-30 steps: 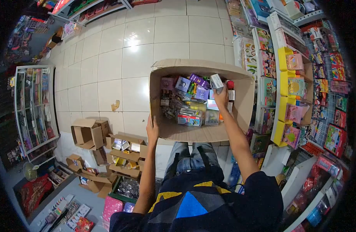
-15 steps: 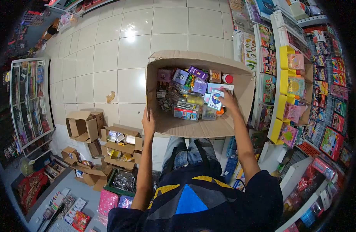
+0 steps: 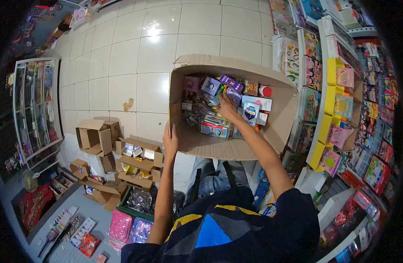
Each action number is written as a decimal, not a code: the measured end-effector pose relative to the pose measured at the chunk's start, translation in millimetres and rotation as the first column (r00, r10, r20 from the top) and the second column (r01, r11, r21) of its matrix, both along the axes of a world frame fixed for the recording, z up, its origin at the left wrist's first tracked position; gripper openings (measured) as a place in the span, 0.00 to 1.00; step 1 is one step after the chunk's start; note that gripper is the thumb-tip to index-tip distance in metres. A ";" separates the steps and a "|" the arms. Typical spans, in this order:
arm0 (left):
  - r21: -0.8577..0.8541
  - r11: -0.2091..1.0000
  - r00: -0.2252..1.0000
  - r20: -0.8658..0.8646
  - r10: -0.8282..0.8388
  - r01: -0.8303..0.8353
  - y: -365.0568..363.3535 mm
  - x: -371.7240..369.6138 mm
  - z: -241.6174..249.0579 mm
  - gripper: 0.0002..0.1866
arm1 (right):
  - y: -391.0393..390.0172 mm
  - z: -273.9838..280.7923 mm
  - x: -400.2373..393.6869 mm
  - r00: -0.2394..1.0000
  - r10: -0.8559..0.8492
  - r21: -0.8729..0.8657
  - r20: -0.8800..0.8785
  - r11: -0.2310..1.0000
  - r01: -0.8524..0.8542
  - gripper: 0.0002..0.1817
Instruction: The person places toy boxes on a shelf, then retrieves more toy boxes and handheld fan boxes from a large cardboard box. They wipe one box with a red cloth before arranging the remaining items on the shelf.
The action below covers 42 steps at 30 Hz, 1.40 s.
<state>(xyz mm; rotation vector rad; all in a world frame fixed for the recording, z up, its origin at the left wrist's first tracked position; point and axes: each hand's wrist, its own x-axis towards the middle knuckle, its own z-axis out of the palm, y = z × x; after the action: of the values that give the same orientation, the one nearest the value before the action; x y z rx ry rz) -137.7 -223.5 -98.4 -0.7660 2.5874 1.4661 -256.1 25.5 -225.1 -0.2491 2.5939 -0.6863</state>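
Observation:
A large open cardboard box (image 3: 234, 152) is in front of me, with several small packages inside. My left hand (image 3: 170, 139) grips the box's left wall near its front corner. Over the middle of the contents is my right hand (image 3: 227, 106), its fingers spread and touching the items near the purple boxes. To its right lies a white and blue pack (image 3: 251, 113). A red-lidded jar (image 3: 265, 91) sits in the far right corner. Nearer me is a red and blue pack (image 3: 214, 129).
Smaller open cartons (image 3: 138, 163) stand on the floor at the left, near a green crate (image 3: 135, 212). A shelf with yellow trays (image 3: 327, 115) runs along the right. A glass cabinet (image 3: 37, 109) stands far left.
My right hand has let go of the white and blue pack and moved left to the middle of the box. The view has shifted slightly. My left hand still holds the box wall.

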 end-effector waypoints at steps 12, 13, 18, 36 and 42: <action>-0.020 1.000 0.992 0.122 -0.019 0.021 1.1 -4.6 13.7 0.22 | -49.1 -40.6 -57.9 0.988 0.048 0.141 -0.150 0.990 -0.027 0.49; -0.025 0.999 0.994 0.108 -0.023 0.026 0.1 -3.7 11.1 0.22 | -53.1 -32.8 -60.3 0.992 0.018 0.133 -0.122 0.991 -0.002 0.50; -0.033 0.999 0.999 0.051 0.009 -0.007 -1.6 -0.7 3.1 0.20 | -56.9 -26.7 -52.1 0.992 -0.111 -0.009 -0.067 0.994 0.111 0.53; 0.339 0.940 0.994 -0.109 -0.004 0.041 77.9 -41.8 26.8 0.39 | -21.5 92.8 45.3 0.979 -0.075 -0.808 0.192 0.554 0.201 0.56; 0.350 0.936 0.998 -0.051 0.042 -0.022 65.2 -46.0 25.1 0.20 | 3.7 98.8 20.9 0.926 0.164 -0.636 0.341 0.765 0.100 0.39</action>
<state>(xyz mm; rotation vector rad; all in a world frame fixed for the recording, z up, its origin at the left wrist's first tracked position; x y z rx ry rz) -183.7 -158.3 -73.3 -0.7286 2.2593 1.9117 -235.2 29.2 -126.3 -0.3288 1.8943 -1.4536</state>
